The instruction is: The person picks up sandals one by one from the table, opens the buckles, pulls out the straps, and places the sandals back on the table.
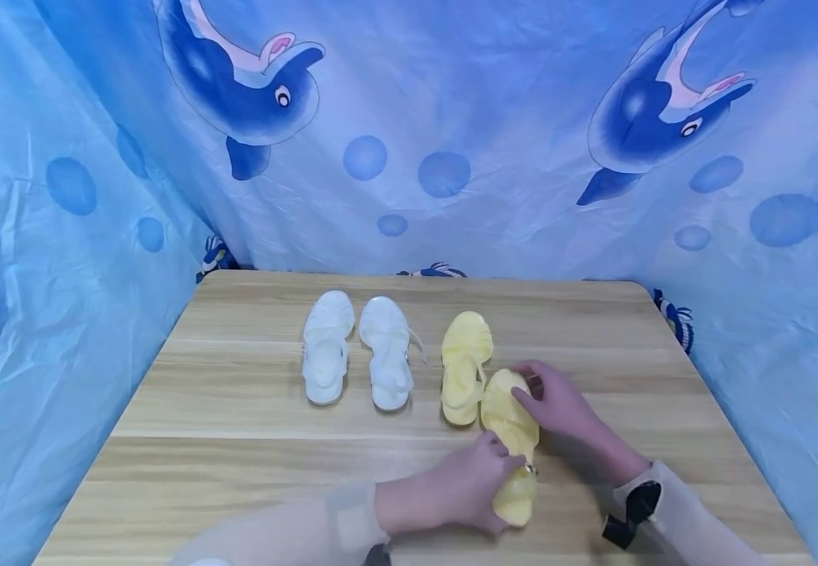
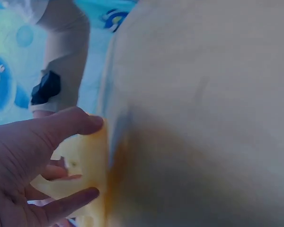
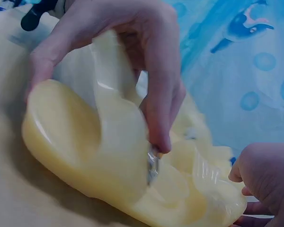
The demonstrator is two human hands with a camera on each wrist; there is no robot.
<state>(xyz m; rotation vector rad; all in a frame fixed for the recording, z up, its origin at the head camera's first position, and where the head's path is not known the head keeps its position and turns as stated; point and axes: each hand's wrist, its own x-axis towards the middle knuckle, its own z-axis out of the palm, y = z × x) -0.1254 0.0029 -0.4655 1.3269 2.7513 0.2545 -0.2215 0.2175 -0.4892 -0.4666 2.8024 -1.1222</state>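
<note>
Both hands hold a yellow jelly sandal (image 1: 506, 409) at the right of the table's middle. My left hand (image 1: 468, 481) grips it at the heel end; in the right wrist view its thumb is at the heel rim and a fingertip touches the metal buckle (image 3: 153, 166) on the strap. At the toe end, my right hand (image 1: 550, 397) holds the sandal between thumb and fingers. The sandal (image 2: 92, 165) shows edge-on past the left fingers in the left wrist view. Its mate, another yellow sandal (image 1: 467, 342), lies right beside it to the left.
Two white sandals (image 1: 328, 338) lie side by side farther left, toes toward the back. The wooden table (image 1: 239, 464) meets blue dolphin-print curtains (image 1: 409, 118) at its back and sides. A black device (image 1: 640, 503) sits on the right wrist.
</note>
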